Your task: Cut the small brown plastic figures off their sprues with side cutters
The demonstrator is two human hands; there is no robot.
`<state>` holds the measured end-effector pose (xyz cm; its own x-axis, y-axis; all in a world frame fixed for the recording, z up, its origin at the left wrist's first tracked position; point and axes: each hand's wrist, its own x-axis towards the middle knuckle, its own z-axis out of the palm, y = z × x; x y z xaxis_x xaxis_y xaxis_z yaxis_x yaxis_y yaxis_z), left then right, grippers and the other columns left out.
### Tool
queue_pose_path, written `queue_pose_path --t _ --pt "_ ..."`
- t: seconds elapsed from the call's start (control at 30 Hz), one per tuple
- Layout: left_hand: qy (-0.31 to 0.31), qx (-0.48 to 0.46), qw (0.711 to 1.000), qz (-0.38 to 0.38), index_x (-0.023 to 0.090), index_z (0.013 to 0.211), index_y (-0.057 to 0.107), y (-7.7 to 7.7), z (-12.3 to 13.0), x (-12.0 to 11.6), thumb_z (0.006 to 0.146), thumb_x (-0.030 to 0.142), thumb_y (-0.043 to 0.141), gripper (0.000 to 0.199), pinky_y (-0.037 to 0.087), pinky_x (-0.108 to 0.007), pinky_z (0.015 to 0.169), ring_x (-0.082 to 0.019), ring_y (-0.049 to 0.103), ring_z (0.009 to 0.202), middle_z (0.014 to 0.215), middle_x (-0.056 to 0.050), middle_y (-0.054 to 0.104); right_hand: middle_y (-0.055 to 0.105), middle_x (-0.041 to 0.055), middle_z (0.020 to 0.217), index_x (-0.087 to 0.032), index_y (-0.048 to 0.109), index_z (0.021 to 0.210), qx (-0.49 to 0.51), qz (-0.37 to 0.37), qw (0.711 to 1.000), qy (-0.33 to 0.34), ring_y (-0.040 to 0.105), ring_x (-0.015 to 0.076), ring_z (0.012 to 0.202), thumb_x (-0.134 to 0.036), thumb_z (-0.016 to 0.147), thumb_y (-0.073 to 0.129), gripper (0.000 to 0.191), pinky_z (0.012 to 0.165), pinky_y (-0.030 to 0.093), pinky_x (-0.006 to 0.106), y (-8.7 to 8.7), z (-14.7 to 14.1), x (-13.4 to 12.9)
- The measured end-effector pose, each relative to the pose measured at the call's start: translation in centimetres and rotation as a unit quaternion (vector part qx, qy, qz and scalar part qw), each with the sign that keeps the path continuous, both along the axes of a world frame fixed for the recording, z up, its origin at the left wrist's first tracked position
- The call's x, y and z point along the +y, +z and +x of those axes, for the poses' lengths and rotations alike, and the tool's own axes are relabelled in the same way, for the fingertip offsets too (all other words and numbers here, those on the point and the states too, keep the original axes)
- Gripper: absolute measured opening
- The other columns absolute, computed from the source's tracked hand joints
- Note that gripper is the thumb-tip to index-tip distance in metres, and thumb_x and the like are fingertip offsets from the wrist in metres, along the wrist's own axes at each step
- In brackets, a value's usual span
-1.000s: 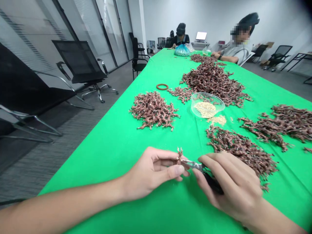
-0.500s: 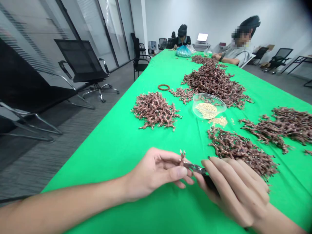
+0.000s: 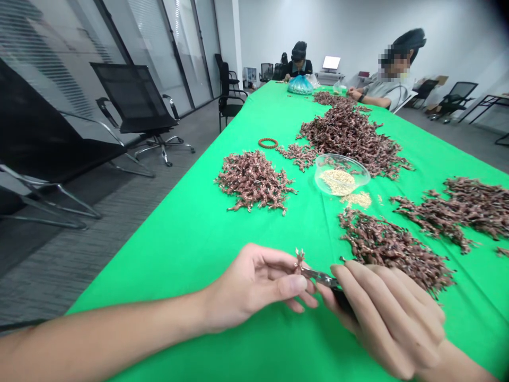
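One brown heap (image 3: 254,181) sat near the table (image 3: 178,249)'s left edge. Left hand (image 3: 270,284) pinched a small brown piece (image 3: 299,262), thumb and fingertips, above the near end. Pliers (image 3: 324,278) had tips at it. Clear bowl (image 3: 322,185) stood farther up. Right hand (image 3: 392,315) was wrapped round the dark handles.

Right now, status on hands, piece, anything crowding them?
Left hand: pinching piece. Right hand: gripping pliers, tips at piece. Brown pile just beyond right hand.
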<state>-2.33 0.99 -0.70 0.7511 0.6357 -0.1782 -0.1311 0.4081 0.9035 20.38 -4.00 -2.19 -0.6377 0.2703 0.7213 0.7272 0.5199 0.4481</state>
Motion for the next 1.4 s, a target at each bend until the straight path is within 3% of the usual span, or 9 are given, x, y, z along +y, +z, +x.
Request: queue_pose_path --t 0.17,0.3,0.4,0.47,0.63,0.77,1.03,1.4 --pt "-0.013 -0.001 1.000 0.008 0.006 0.102 0.074 0.1 0.0 0.1 0.089 0.028 0.066 0.027 0.057 -0.025 0.073 -0.017 0.070 0.078 0.091 -0.015 0.075 0.074 0.0081 0.080 -0.010 0.072 0.097 -0.033 0.020 0.999 0.013 0.063 0.0211 0.068 -0.020 0.065 0.086 0.036 0.058 0.048 0.035 0.1 0.5 -0.2" --pt "-0.025 0.005 0.999 0.023 0.006 0.105 0.074 0.1 0.0 0.1 0.091 0.029 0.064 0.029 0.057 -0.026 0.077 -0.019 0.070 0.086 0.102 -0.017 0.074 0.075 0.0077 0.077 -0.009 0.072 0.095 -0.049 0.026 0.998 0.016 0.063 0.0206 0.066 -0.020 0.066 0.086 0.033 0.059 0.048 0.035 0.3 0.3 -0.3" --pt "-0.011 0.023 0.999 0.036 0.008 0.107 0.073 -0.2 -0.1 -0.1 0.090 0.028 0.065 0.028 0.056 -0.027 0.081 -0.020 0.069 0.091 0.106 -0.015 0.074 0.074 0.0074 0.077 -0.011 0.071 0.093 -0.003 0.010 1.000 -0.001 0.065 0.0199 0.067 -0.020 0.069 0.084 0.029 0.064 0.051 0.035 0.0 -0.3 -0.4" --pt "0.007 0.044 0.998 0.053 0.010 0.110 0.073 -0.4 -0.2 -0.2 0.088 0.028 0.067 0.028 0.055 -0.027 0.084 -0.019 0.069 0.093 0.106 -0.012 0.074 0.072 0.0090 0.078 -0.009 0.070 0.094 0.062 -0.054 0.996 -0.013 0.065 0.0197 0.069 -0.021 0.074 0.080 0.025 0.065 0.052 0.033 -0.1 -0.9 -0.4" --pt "0.038 0.078 0.986 0.142 0.016 0.114 0.074 -0.6 -0.4 -0.3 0.087 0.026 0.069 0.030 0.054 -0.025 0.089 -0.021 0.066 0.104 0.111 -0.009 0.073 0.062 0.0025 0.068 -0.013 0.065 0.092 0.226 -0.288 0.931 0.002 0.056 0.0106 0.054 -0.019 0.088 0.062 0.008 0.049 0.042 0.023 0.5 -2.1 -0.5" --pt "0.050 0.092 0.979 0.174 0.017 0.110 0.076 -0.5 -0.2 -0.3 0.086 0.025 0.070 0.026 0.054 -0.025 0.091 -0.020 0.067 0.104 0.111 -0.008 0.074 0.057 -0.0030 0.060 -0.016 0.064 0.085 0.282 -0.380 0.881 0.016 0.051 0.0072 0.047 -0.020 0.089 0.059 0.008 0.046 0.039 0.020 1.1 -2.4 -0.6" --pt "0.052 0.127 0.965 0.223 0.017 0.106 0.076 -0.5 -0.2 -0.2 0.087 0.029 0.069 0.024 0.053 -0.026 0.087 -0.020 0.068 0.098 0.102 -0.007 0.075 0.062 -0.0037 0.060 -0.021 0.066 0.075 0.323 -0.456 0.829 -0.011 0.056 0.0089 0.048 -0.031 0.091 0.058 0.021 0.047 0.041 0.021 1.6 -2.4 -0.5" --pt "0.076 0.107 0.977 0.167 0.018 0.105 0.076 -0.7 -0.2 -0.3 0.085 0.026 0.071 0.022 0.055 -0.023 0.088 -0.020 0.068 0.106 0.111 -0.006 0.074 0.060 -0.0041 0.059 -0.020 0.065 0.074 0.350 -0.552 0.756 -0.033 0.053 0.0097 0.050 -0.033 0.088 0.061 0.019 0.048 0.036 0.023 1.3 -2.0 -0.4"
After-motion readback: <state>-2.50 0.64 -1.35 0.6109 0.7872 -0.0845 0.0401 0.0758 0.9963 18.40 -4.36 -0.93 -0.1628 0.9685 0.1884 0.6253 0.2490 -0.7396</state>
